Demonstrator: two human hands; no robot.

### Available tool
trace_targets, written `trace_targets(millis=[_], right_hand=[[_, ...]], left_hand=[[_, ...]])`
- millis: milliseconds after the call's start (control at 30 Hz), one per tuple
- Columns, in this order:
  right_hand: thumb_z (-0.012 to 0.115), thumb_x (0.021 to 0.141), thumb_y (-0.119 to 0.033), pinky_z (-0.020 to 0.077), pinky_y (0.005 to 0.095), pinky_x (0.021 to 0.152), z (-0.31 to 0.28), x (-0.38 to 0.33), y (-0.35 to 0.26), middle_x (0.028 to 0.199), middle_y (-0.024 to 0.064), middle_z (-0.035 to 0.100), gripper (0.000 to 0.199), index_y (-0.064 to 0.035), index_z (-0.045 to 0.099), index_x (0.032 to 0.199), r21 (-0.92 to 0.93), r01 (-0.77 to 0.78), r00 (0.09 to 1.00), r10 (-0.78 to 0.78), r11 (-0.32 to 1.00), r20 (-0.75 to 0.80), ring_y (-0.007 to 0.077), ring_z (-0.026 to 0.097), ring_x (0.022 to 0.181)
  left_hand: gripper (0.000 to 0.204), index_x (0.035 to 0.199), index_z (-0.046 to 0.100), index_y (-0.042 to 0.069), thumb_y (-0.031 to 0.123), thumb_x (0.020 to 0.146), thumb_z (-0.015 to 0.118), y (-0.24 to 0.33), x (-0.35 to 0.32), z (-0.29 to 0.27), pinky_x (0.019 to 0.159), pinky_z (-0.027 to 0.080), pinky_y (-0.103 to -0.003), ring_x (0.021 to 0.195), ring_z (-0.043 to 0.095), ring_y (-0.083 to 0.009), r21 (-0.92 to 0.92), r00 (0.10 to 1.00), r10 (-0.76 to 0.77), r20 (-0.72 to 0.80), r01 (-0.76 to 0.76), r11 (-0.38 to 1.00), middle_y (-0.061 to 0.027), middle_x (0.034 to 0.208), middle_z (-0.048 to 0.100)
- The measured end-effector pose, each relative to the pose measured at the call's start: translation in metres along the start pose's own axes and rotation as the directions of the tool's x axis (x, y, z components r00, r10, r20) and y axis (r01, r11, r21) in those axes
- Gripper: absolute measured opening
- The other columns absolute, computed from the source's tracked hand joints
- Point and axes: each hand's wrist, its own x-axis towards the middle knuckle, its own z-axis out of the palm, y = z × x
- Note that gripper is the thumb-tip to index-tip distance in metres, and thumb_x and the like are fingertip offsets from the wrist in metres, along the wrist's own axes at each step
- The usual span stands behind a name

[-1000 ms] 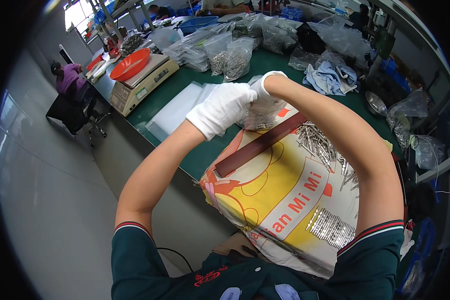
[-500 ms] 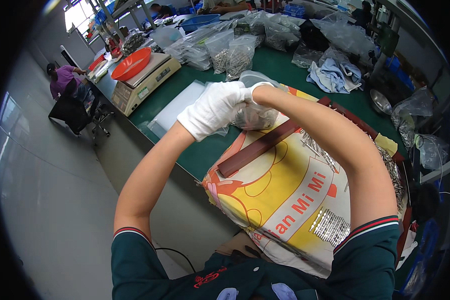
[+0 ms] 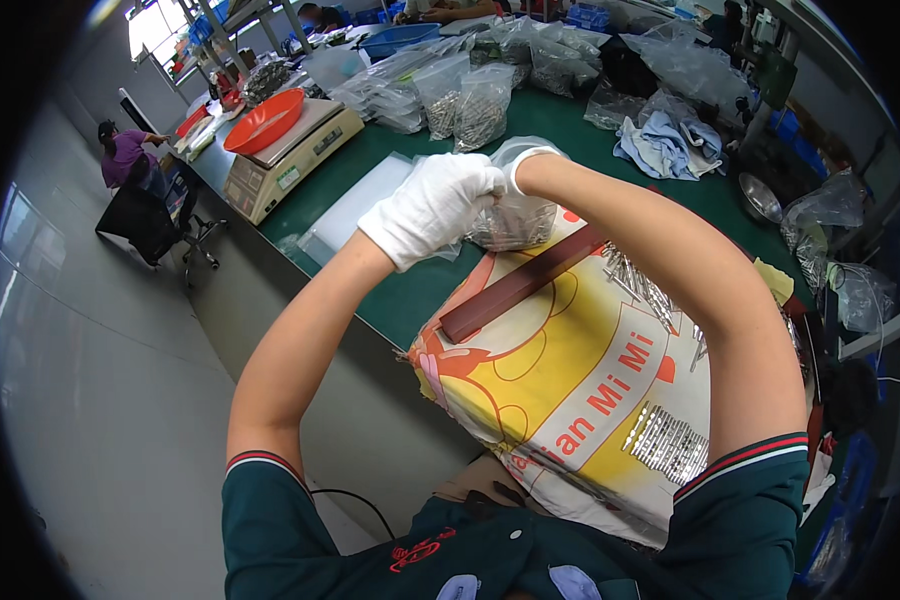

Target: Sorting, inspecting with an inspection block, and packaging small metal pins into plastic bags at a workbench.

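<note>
My left hand (image 3: 432, 208), in a white glove, is closed at the near left side of a clear plastic bag (image 3: 513, 228) and appears to grip its upper edge. Thin metal pieces show in the bag's lower part. Meeting it from the right is my right hand (image 3: 526, 167), also gloved. Its fingers are hidden behind the wrist and the left hand, at the bag's mouth. Just below the bag, a dark red bar (image 3: 520, 285) lies across a printed yellow and white sack (image 3: 540, 390).
Loose metal rods (image 3: 638, 285) and a neat row of metal pieces (image 3: 667, 445) lie on the sack. A scale (image 3: 295, 160) carries an orange basin (image 3: 265, 122) at left. Filled bags (image 3: 483, 108), blue cloth (image 3: 670, 148) and a metal bowl (image 3: 760, 198) sit farther off.
My right wrist has shifted slightly right and up, and my left hand has turned a little. More of the bag's metal contents shows below the hands.
</note>
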Motion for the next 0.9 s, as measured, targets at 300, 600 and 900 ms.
trace_targets(millis=[300, 600, 900], right_hand=[[0.068, 0.076, -0.041, 0.0452, 0.0428, 0.094, -0.001, 0.007, -0.003, 0.126, 0.0115, 0.061, 0.056, -0.0169, 0.059, 0.126, -0.085, 0.127, 0.992, -0.128, 0.988, -0.003, 0.0321, 0.059, 0.111], [0.06, 0.069, -0.001, 0.0517, 0.0322, 0.072, -0.033, -0.05, 0.035, 0.08, 0.0124, 0.066, 0.041, -0.0102, 0.071, 0.108, 0.09, 0.356, 0.934, -0.357, 0.93, 0.001, 0.0247, 0.064, 0.076], [0.071, 0.065, -0.015, 0.0412, 0.04, 0.074, -0.011, -0.077, 0.067, 0.079, 0.007, 0.059, 0.008, -0.0183, 0.071, 0.071, -0.391, 0.199, 0.661, -0.417, 0.899, -0.624, 0.0297, 0.056, 0.083]], left_hand=[[0.008, 0.085, 0.065, 0.005, 0.003, 0.077, 0.065, -0.002, -0.004, -0.004, 0.07, 0.051, -0.036, 0.079, 0.063, -0.0323, 0.069, 0.998, -0.035, 0.048, 0.031, 0.997, -0.014, 0.083, 0.064], [0.012, 0.093, 0.064, 0.006, 0.009, 0.081, 0.064, -0.019, 0.002, -0.005, 0.073, 0.051, -0.039, 0.081, 0.063, -0.0339, 0.012, 0.993, -0.056, 0.105, 0.055, 0.998, -0.0142, 0.086, 0.066], [0.012, 0.093, 0.064, 0.006, 0.006, 0.081, 0.063, -0.045, 0.021, -0.015, 0.071, 0.052, -0.038, 0.08, 0.064, -0.0325, 0.233, 0.998, 0.008, 0.055, -0.021, 0.972, -0.014, 0.087, 0.066]])
